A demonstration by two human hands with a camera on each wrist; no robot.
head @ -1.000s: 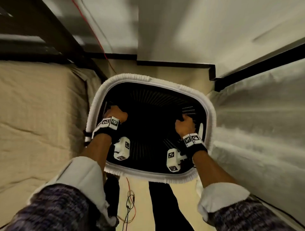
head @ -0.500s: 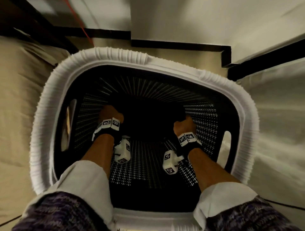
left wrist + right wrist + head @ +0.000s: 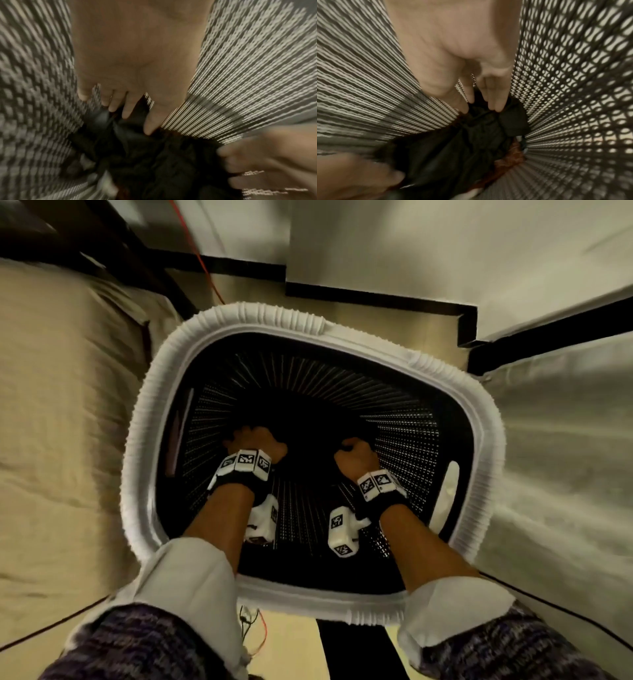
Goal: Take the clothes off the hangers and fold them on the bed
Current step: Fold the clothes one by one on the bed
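Both arms reach straight down into the laundry basket (image 3: pixel 486 419). Left hand (image 3: pixel 255 440) at 9 o'clock and right hand (image 3: pixel 356 457) at 3 o'clock, fingers (image 3: pixel 494 100) curled into the dark clothes (image 3: pixel 471 142) bunched at the basket bottom. Clothes crumpled, no clear long axis. Wristband markers unreadable.

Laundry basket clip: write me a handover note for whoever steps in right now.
Left hand: deep in the laundry basket, fingers curled into the dark clothes at the bottom.
Right hand: also inside, fingers gripping the same dark bundle.
The basket stands on the floor between two beds.
Done: nothing on a bed yet.
Left: lift the clothes out, remove any hangers (none clearly visible), fold on the bed.
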